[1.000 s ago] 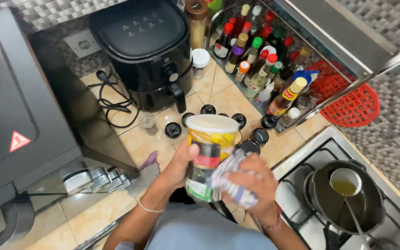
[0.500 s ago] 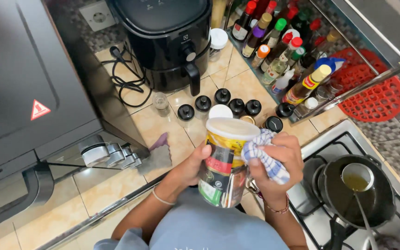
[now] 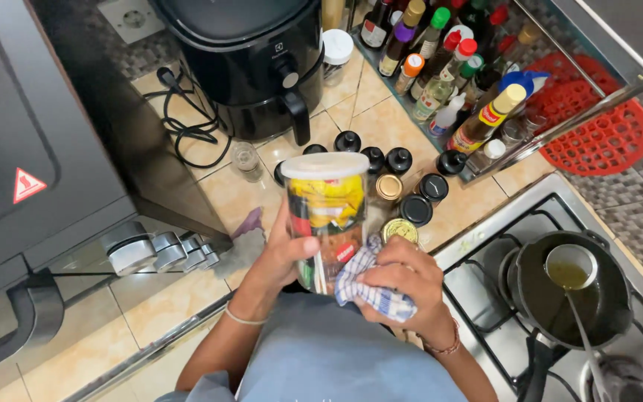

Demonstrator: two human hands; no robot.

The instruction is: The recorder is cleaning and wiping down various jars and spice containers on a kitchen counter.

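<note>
I hold a tall clear jar (image 3: pixel 329 216) with a white lid and colourful packets inside, upright in front of my chest. My left hand (image 3: pixel 280 257) wraps around its lower left side. My right hand (image 3: pixel 403 286) presses a blue-and-white checked cloth (image 3: pixel 370 286) against the jar's lower right side. Several small black-lidded and gold-lidded jars (image 3: pixel 400 197) stand on the tiled counter just behind the big jar.
A black air fryer (image 3: pixel 251 63) stands at the back, its cable (image 3: pixel 187 126) coiled beside it. A dark oven (image 3: pixel 39 171) fills the left. A rack of sauce bottles (image 3: pixel 455 67) and a red mat (image 3: pixel 597 119) lie right. A dark pan with oil (image 3: pixel 571 290) sits on the stove.
The jar has stayed upright in my hands while my right hand slid the cloth down from its upper side to its lower right side. The view has shifted slightly.
</note>
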